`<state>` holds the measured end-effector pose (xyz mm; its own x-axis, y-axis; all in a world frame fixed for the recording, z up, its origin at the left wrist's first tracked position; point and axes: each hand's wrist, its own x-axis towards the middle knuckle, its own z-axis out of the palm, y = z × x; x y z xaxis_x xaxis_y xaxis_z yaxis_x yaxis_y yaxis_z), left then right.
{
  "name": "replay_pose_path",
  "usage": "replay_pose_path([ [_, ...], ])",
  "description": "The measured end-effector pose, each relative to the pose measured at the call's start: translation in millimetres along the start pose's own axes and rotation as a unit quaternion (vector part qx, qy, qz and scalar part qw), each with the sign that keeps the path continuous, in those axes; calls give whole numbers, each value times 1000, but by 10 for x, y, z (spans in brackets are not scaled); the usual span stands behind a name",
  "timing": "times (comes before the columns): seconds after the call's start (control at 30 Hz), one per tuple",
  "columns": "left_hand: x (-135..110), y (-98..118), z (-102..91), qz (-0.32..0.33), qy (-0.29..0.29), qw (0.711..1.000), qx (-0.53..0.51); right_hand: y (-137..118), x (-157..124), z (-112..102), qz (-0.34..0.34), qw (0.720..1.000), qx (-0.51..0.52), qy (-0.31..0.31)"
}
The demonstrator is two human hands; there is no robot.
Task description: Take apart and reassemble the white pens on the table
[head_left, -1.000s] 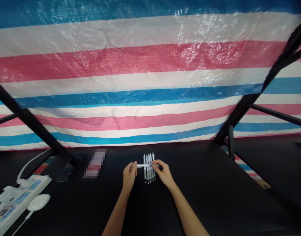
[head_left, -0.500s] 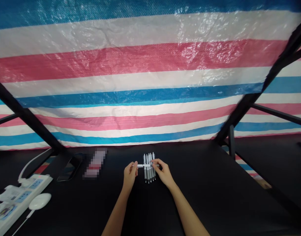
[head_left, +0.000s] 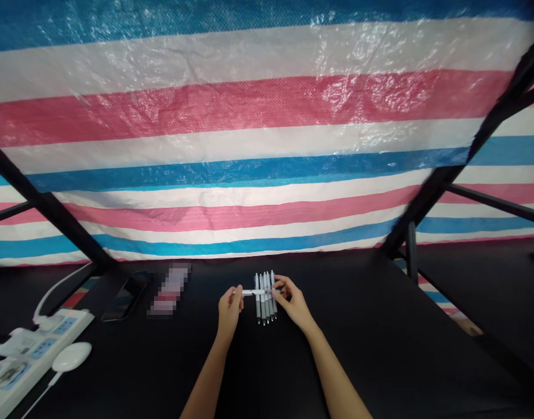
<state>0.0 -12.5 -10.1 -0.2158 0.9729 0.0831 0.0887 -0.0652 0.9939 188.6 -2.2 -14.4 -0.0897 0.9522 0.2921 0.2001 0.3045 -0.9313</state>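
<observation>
Several white-and-grey pens lie side by side in a row on the black table. Across and just above that row I hold one more pen level, crosswise to the others. My left hand pinches its left end. My right hand pinches its right end, fingers curled over the right side of the row.
A white power strip with a plugged cable and a white oval device sit at the left edge. A dark phone and a blurred small packet lie left of the pens. Black frame bars rise at both sides before a striped tarp.
My right hand has shifted slightly up and to the right along the held pen; the rest is unchanged.
</observation>
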Motion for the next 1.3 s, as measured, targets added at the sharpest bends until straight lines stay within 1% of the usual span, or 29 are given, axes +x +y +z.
replay_pose_path([
  [0.1, -2, 2, -14, -7, 15, 1000, -10, 37, 19, -68, -10, 1000, 9, -3],
  [0.23, -1, -16, -21, -3, 16, 1000, -18, 92, 30, -99, -6, 1000, -4, 5],
  [0.33, -2, -23, -19, -2, 16, 1000, -18, 85, 24, -83, 12, 1000, -8, 12],
  [0.47, -6, -6, -16, -8, 16, 1000, -11, 33, 11, -76, 43, 999, 13, -4],
  [0.67, -5, 4, -19, -17, 21, 1000, -14, 27, 3, -98, 20, 998, -62, -19],
  [0.83, 4, -31, -15, -9, 24, 999, -19, 6, -8, -92, 34, 997, -61, -31],
  [0.9, 7, -44, -14, -6, 26, 999, -25, -4, -3, -99, 38, 998, -53, -13],
  [1.03, 11, -54, -19, -8, 24, 999, -27, 4, 14, -127, 11, 999, -42, 13],
  [1.13, 10, -44, -22, -8, 24, 999, -23, 19, 18, -135, 4, 998, -60, 5],
  [1.3, -1, -26, -22, -7, 23, 999, -24, -3, 2, -123, 15, 998, -62, -7],
])
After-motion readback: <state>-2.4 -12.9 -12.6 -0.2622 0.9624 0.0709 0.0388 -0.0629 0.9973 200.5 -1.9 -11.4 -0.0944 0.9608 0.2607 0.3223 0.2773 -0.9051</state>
